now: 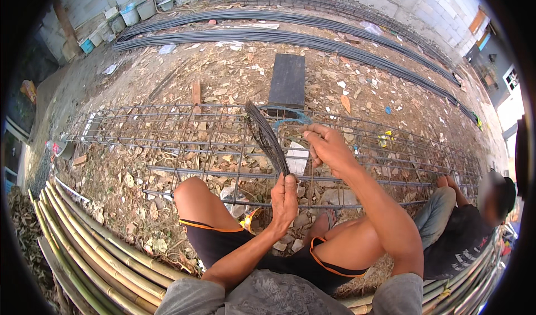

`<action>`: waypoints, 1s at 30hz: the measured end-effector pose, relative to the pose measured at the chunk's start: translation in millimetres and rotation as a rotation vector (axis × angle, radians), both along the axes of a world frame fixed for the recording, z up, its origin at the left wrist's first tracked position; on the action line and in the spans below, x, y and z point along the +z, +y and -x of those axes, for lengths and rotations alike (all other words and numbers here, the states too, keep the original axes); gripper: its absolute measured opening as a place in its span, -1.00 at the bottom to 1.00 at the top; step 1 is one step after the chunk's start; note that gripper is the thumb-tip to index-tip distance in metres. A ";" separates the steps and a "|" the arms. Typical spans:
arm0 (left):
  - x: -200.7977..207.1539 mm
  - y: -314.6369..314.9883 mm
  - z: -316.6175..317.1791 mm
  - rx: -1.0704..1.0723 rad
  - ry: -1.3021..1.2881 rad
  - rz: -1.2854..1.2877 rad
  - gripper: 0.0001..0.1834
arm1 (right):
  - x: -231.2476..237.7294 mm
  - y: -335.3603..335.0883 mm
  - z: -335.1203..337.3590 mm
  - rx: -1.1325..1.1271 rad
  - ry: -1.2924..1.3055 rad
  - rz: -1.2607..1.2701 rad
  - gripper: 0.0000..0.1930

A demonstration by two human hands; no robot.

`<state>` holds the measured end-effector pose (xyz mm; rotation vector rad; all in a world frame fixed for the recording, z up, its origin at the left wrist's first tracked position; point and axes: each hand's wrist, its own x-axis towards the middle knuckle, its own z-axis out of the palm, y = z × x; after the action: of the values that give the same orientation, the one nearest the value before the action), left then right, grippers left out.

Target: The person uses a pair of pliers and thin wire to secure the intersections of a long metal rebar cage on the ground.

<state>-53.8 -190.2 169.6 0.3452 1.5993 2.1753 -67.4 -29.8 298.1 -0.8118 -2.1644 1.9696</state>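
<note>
My left hand (284, 202) is closed around the lower end of a bundle of dark tie wire (267, 139), which slants up and to the left. Just right of the bundle, my right hand (329, 150) is raised with thumb and fingers drawn together. Anything between those fingertips is too small to make out. Both hands are above a long steel rebar cage (187, 171) that stretches across the ground in front of my knees. A blue cord (293, 117) hangs on its far side, near a black rectangular board (287, 80).
Long looped steel bars (234, 34) lie beyond the cage. Several buckets (129, 15) stand by the back wall. Bamboo poles (100, 242) lie at left and behind me. A co-worker (460, 242) crouches at the right, hands at the cage. Rubble and dry leaves litter the ground.
</note>
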 end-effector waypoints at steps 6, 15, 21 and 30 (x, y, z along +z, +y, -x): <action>-0.1 -21.5 7.6 0.081 0.001 0.017 -0.46 | 19.1 24.9 -2.4 0.341 -0.273 -0.137 -0.54; -21.1 -46.3 4.4 0.033 0.039 0.019 -0.44 | 5.2 10.3 18.9 0.463 0.147 -0.826 -0.58; -24.8 -73.8 20.2 0.190 0.094 0.108 -0.36 | 22.0 39.9 20.4 0.119 0.076 -0.261 -0.59; 2.4 -104.4 58.3 0.268 -0.080 -0.084 -0.42 | 53.1 190.0 -108.5 -0.125 -0.048 -0.888 -0.53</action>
<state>-112.2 -294.6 172.0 0.0684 1.5898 2.4268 41.1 160.2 351.3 -0.7777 -2.5495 0.7574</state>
